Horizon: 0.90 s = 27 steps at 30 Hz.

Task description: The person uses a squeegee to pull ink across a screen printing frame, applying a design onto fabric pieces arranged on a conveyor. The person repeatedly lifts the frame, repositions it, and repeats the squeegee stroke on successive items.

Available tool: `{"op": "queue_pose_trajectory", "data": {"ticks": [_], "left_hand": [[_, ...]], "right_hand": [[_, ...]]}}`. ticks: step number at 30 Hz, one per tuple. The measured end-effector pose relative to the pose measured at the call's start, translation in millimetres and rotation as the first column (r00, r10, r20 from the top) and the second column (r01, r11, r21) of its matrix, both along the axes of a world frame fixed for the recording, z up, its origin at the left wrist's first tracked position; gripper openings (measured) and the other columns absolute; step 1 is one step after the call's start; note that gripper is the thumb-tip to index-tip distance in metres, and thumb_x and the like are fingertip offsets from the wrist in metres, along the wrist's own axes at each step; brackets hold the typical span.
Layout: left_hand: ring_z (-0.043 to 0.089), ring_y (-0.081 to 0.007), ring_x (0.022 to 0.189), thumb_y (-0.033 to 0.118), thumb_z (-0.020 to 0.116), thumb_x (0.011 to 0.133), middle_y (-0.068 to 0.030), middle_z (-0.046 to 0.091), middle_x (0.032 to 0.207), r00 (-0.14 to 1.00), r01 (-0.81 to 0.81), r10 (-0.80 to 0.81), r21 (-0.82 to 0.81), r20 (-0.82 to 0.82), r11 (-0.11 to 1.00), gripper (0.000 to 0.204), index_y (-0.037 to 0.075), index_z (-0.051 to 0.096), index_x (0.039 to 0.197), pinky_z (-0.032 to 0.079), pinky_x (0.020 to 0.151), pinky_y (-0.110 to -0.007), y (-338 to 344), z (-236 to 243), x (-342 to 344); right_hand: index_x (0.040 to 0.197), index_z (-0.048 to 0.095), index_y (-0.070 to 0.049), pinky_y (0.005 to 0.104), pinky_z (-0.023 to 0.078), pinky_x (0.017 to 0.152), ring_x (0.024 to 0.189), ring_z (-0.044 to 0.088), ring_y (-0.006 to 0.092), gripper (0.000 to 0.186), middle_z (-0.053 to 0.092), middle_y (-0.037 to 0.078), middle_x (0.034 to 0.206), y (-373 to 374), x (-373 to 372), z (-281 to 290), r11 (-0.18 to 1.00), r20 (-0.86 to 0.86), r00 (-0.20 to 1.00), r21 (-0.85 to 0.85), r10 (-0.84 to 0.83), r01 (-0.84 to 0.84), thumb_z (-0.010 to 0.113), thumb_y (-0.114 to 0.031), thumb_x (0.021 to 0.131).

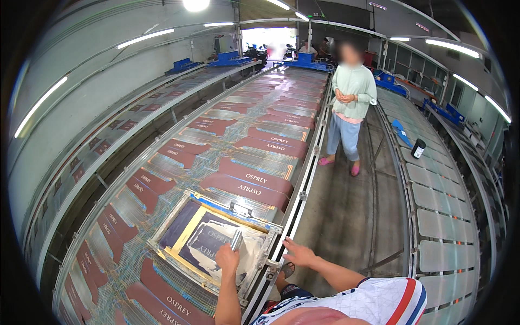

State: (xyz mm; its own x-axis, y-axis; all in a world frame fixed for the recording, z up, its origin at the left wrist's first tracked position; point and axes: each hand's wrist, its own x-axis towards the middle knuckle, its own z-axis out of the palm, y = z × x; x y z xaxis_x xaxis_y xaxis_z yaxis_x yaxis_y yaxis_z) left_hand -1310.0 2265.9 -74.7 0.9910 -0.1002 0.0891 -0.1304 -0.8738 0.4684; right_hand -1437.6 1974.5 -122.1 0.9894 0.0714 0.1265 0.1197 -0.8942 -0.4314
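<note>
Nearest, the left hand is curled closed around a silver scraper, held over the screen inside a wooden frame. The right hand, just beyond the rail, has its fingers spread, nothing in its grip; whether a fingertip meets the rail, I can't tell. And the frame itself: lying flat on the long table, up against its right side, pale paste smeared around dark lettering, a yellow strip across the screen. Up the table now, maroon fabric pieces run in rows, pale print on them. Right of it, in the aisle, a person in a light green top stands with hands together. On the next table, a black bottle beside a blue tool. Far off, blue machines sit at the table ends.
</note>
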Motion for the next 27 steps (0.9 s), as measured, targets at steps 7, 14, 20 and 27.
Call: {"op": "queue_pose_trajectory", "data": {"ticks": [7, 14, 20, 27], "left_hand": [[0.068, -0.0405, 0.084, 0.029, 0.078, 0.074, -0.0193, 0.069, 0.089, 0.998, -0.024, 0.022, 0.034, 0.058, 0.999, 0.034, 0.004, 0.066, 0.093, 0.054, 0.075, -0.051, 8.1, -9.5, -0.3], [0.067, -0.0406, 0.082, 0.03, 0.079, 0.073, -0.0187, 0.068, 0.088, 0.998, -0.036, 0.034, 0.037, 0.046, 0.999, 0.034, 0.006, 0.067, 0.094, 0.053, 0.073, -0.051, 10.6, -7.0, -3.3], [0.067, -0.0407, 0.085, 0.028, 0.078, 0.074, -0.0186, 0.067, 0.091, 0.999, -0.032, 0.032, 0.024, -0.01, 0.999, 0.033, 0.006, 0.067, 0.097, 0.053, 0.074, -0.051, 0.8, -1.0, -4.1], [0.067, -0.0409, 0.084, 0.027, 0.079, 0.075, -0.0175, 0.067, 0.09, 0.999, -0.026, 0.025, 0.025, 0.032, 0.999, 0.032, 0.007, 0.066, 0.097, 0.052, 0.075, -0.051, 10.0, -5.6, -5.3]], "right_hand": [[0.15, 0.024, 0.003, 0.0344, 0.058, 0.06, 0.062, 0.072, 0.0214, 0.083, 0.072, 0.009, 0.069, 1.0, 140.4, 164.9, 0.959, -0.367, 0.919, 0.179, -0.141, 0.218, 0.06, -0.043, 0.092], [0.156, 0.019, -0.001, 0.0298, 0.057, 0.061, 0.061, 0.07, 0.0179, 0.083, 0.071, 0.012, 0.07, 5.9, 157.0, 206.6, 0.881, -0.058, 0.971, 0.41, -0.234, 0.236, 0.062, -0.036, 0.094], [0.137, 0.054, -0.003, 0.0422, 0.05, 0.096, 0.11, 0.065, 0.0357, 0.059, 0.068, 0.018, 0.119, -17.2, 106.1, 104.1, 0.978, -0.063, 0.997, 0.2, -0.044, 0.056, 0.062, -0.039, 0.092], [0.145, 0.046, -0.006, 0.0501, 0.035, 0.112, 0.141, 0.032, 0.0475, 0.061, 0.038, 0.027, 0.152, 20.0, 29.0, 4.8, 0.998, 0.041, 0.997, 0.012, -0.06, 0.059, 0.061, -0.033, 0.092]]}}
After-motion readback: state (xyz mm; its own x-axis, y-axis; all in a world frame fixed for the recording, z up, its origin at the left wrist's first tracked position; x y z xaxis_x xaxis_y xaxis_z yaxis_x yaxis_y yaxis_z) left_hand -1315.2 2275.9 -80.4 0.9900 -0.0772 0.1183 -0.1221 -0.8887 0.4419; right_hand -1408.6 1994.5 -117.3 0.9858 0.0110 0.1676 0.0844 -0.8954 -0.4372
